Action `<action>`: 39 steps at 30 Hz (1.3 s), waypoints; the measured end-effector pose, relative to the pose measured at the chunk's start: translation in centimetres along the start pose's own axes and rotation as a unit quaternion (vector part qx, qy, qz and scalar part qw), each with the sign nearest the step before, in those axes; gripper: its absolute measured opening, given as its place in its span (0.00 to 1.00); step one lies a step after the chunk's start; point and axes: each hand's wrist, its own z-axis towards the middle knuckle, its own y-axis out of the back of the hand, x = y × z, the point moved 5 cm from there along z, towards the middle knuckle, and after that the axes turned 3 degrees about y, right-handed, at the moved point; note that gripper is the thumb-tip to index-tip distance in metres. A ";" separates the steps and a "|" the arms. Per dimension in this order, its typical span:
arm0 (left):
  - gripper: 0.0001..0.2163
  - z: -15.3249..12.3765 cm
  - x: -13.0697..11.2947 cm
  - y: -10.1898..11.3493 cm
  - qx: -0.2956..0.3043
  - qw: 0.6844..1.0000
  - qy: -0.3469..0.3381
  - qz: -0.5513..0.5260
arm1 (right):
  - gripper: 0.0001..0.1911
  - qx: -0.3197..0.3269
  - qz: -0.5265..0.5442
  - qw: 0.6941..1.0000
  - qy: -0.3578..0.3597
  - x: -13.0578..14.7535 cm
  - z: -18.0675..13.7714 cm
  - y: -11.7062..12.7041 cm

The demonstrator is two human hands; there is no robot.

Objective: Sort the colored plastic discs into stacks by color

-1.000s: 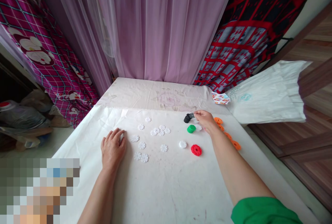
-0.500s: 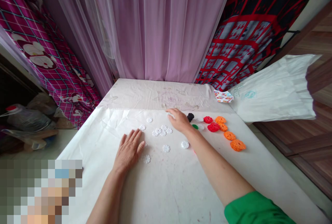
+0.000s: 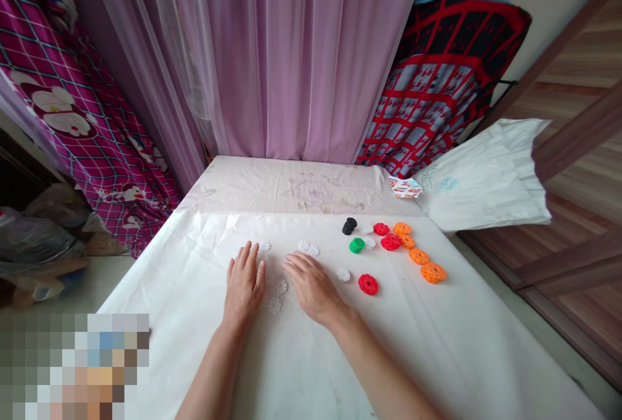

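On the white-covered table lie several white flower-shaped discs. My left hand (image 3: 245, 282) rests flat among them, fingers stretched forward, with one white disc (image 3: 264, 246) just beyond its fingertips. Facing it, my right hand (image 3: 311, 284) is held low over the table with fingers extended and nothing gripped; it hides part of the discs. Between the two hands are overlapping white discs (image 3: 276, 297). A small white cluster (image 3: 309, 248) sits ahead of the right fingertips. To the right of that hand are a clear-white disc stack (image 3: 343, 274) and a red disc (image 3: 368, 284).
Farther right stand a green stack (image 3: 357, 245), a black stack (image 3: 349, 226), red discs (image 3: 391, 242) and orange discs (image 3: 433, 272). A white bag (image 3: 490, 177) lies at the table's right edge beside a patterned packet (image 3: 405, 187). Purple curtains (image 3: 301, 57) hang behind the table (image 3: 311, 368).
My right hand has drawn back toward me and left, close to my left hand. Some white discs now lie nearer together between the hands. The red and green discs are uncovered.
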 end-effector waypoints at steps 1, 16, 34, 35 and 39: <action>0.24 0.2 -0.3 -0.2 0.004 1.000 0.002 0.028 | 0.25 -0.028 -0.006 0.999 -0.017 0.4 -1.4 0.5; 0.22 0.2 -4.8 -3.0 0.204 0.968 -0.133 0.050 | 0.23 -0.064 0.010 0.984 -0.163 -4.6 2.3 -1.6; 0.33 -4.4 -7.1 -1.6 0.195 0.962 -0.135 0.135 | 0.25 -0.299 0.307 0.872 -0.237 -4.4 -7.0 -3.5; 0.32 -5.1 -6.8 -1.3 0.191 0.963 -0.139 0.133 | 0.24 -0.309 0.300 0.871 -0.237 -4.3 -7.4 -3.5; 0.32 -7.6 -4.8 0.7 0.134 0.976 -0.064 0.159 | 0.22 -0.303 0.245 0.900 -0.196 -3.3 -7.8 -3.4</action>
